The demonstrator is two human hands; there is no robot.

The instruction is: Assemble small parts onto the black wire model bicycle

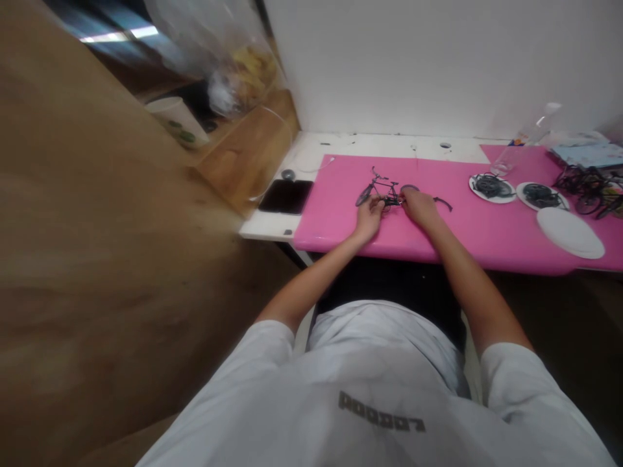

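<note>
A small black model bicycle (386,184) lies on the pink table cover (335,220), its handlebar pointing away from me and its front wheel to the left. My left hand (370,217) is closed on the lower part of the frame, thumb and fingers pinched together. On the right, my right hand (417,205) has its fingers closed at the rear of the bicycle, beside the back wheel, and partly hides it. A curved black part (444,203), like a mudguard, lies just right of my right hand.
White plates (492,199) with black parts stand on the right, near an empty white plate (570,233). More black model bicycles (591,188) are piled at the far right, by a clear bottle (528,139). A dark phone-like object (286,196) lies at the left edge.
</note>
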